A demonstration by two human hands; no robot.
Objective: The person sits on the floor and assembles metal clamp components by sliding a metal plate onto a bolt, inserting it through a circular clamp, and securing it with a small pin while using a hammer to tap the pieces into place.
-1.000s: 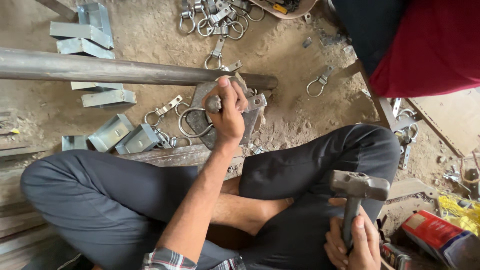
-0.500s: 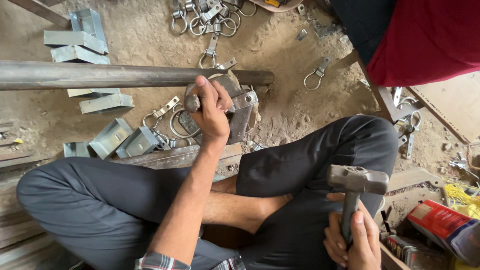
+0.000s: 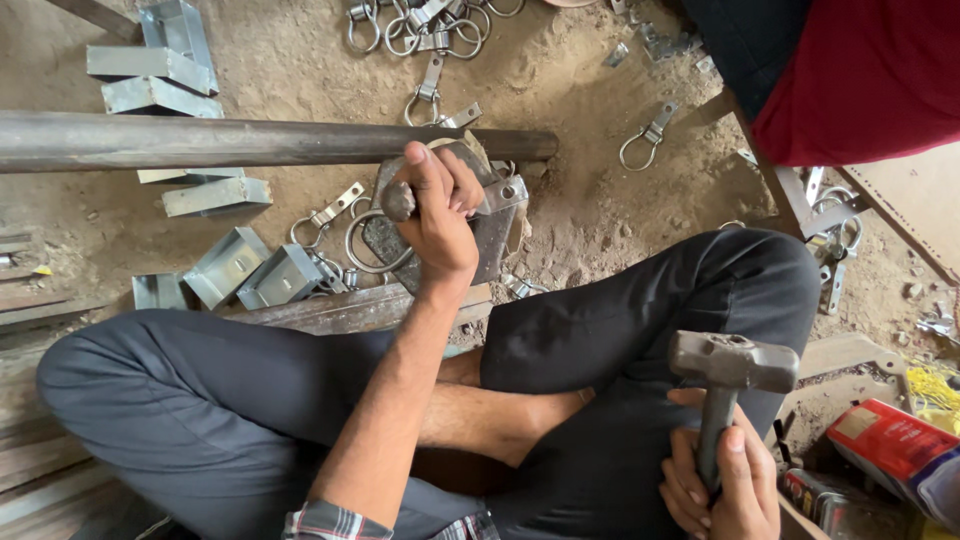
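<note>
I sit cross-legged on a dirt floor. My left hand [image 3: 435, 205] reaches forward and grips a short metal punch [image 3: 397, 200], holding it over a flat steel block [image 3: 497, 232] that carries a small metal bracket [image 3: 503, 190]. My right hand [image 3: 722, 482] rests by my right knee, closed round the handle of a steel hammer [image 3: 732, 365] whose head points up. A wire ring with a flat tab [image 3: 372, 240] lies just left of the block.
A long steel pipe [image 3: 240, 142] lies across the floor beyond the block. Folded sheet-metal brackets [image 3: 245, 270] sit at the left, several ring clips [image 3: 430, 25] at the top. Another person in red [image 3: 870, 70] sits at upper right. A red box [image 3: 895, 450] lies at lower right.
My left hand has slid a little left along the block with the punch. The hammer stays low by my knee. The camera has shifted slightly.
</note>
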